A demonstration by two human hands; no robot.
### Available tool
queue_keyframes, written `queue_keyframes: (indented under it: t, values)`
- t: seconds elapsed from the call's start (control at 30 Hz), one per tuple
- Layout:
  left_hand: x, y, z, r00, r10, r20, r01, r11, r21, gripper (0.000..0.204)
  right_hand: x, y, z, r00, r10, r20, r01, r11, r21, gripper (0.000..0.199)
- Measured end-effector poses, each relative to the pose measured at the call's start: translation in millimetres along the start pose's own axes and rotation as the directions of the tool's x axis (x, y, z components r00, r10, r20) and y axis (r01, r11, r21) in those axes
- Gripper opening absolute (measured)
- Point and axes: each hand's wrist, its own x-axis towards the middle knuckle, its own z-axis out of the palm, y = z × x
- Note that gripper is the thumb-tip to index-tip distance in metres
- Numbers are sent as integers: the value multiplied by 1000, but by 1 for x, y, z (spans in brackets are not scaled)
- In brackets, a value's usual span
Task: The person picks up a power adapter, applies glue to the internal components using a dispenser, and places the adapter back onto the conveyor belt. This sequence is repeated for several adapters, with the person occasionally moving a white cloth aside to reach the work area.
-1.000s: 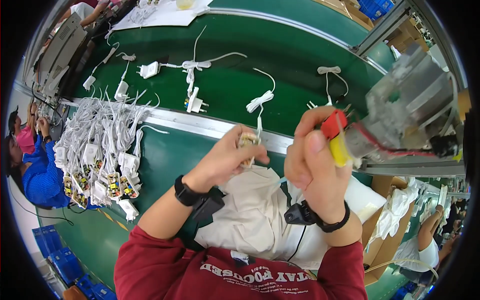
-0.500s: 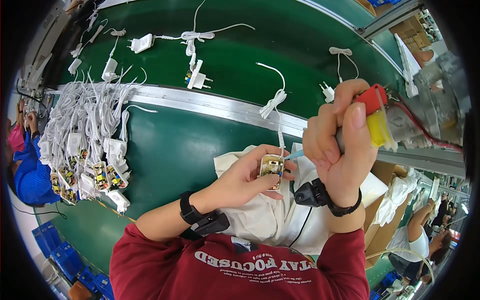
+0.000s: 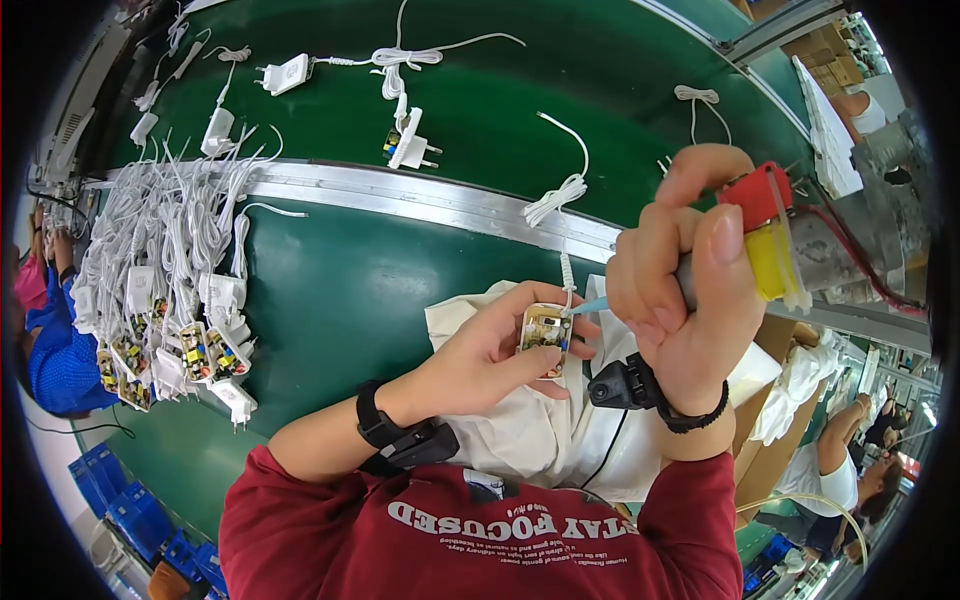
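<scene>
Left hand (image 3: pixel 500 355) pinches one open adapter (image 3: pixel 545 330); right hand (image 3: pixel 685 290) fists the dispenser (image 3: pixel 770 240), tip touching it; a heap (image 3: pixel 165 300) waits.

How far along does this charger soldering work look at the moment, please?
Done, by the look of it: several white chargers with coiled cords lie on the green belt beyond the metal rail. In hand: the left hand holds an open charger board while the right hand brings the soldering tool tip to it. Left: a large pile of open chargers waits at the left.
</scene>
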Motion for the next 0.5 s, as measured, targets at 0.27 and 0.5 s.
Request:
queue_keyframes:
  t: [0.27, 0.5]
  values:
    - [2, 1, -8, 991, -13, -133, 4, 998, -70, 40, -7, -6, 5, 993, -17, 120, 25, 998, -61, 34]
    - [0, 4, -9, 992, 16, -128, -36, 987, -157, 38, -13, -7, 14, 996, 43, 75, -36, 995, -90, 37]
